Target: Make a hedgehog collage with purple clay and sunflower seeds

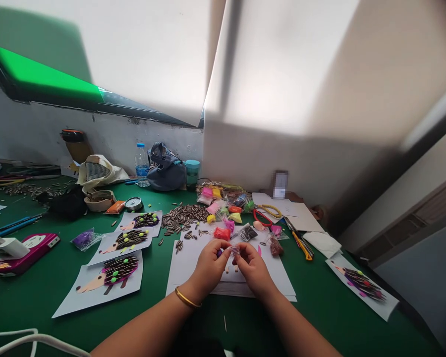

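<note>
Our forearms [146,317] angle up from the frame's bottom edge, and we bring both hands together just below its centre. Our left hand [210,263] and right hand [253,267] turn inward, thumbs and forefingers pinched closed on a clear plastic wrapper [235,249] between them, above white paper [180,263].

Your green worktop [319,292] faces a pale, shadow-streaked wall [301,158]. On your left, a dark-framed window [40,74] glows green.
</note>
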Demonstrator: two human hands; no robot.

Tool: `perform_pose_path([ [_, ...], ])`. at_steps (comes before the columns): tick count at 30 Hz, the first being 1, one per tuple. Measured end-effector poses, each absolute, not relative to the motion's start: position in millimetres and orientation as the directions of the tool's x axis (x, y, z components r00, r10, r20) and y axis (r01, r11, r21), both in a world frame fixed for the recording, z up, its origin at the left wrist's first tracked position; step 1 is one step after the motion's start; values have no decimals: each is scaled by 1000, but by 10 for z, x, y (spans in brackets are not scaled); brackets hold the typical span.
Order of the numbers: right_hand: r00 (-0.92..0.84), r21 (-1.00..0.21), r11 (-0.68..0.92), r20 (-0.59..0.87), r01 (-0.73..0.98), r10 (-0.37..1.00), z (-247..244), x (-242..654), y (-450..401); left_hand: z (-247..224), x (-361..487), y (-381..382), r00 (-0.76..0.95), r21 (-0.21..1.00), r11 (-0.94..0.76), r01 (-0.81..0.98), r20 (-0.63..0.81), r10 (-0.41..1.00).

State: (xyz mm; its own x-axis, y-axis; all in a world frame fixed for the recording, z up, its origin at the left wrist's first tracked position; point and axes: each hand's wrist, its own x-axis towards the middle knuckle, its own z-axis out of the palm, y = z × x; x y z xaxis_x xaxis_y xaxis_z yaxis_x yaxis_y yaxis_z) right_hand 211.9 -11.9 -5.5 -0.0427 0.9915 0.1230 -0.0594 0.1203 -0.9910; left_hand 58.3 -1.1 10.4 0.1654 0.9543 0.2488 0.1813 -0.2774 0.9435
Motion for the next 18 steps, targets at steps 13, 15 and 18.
perform_pose_path([
  [13, -175, -933, -46, 18, -358, 984, -84, 2179, -113, 148, 644, 27, 190, 998, -39, 46, 30, 981],
  [15, -221, -896, -108, -11, -431, 975, -82, 2186, -122, 143, 647, 26, 220, 998, -46, 52, 34, 975],
  [18, -259, -850, -169, -39, -499, 965, -49, 2189, -138, 157, 653, 12, 235, 996, -78, 49, 65, 970],
])
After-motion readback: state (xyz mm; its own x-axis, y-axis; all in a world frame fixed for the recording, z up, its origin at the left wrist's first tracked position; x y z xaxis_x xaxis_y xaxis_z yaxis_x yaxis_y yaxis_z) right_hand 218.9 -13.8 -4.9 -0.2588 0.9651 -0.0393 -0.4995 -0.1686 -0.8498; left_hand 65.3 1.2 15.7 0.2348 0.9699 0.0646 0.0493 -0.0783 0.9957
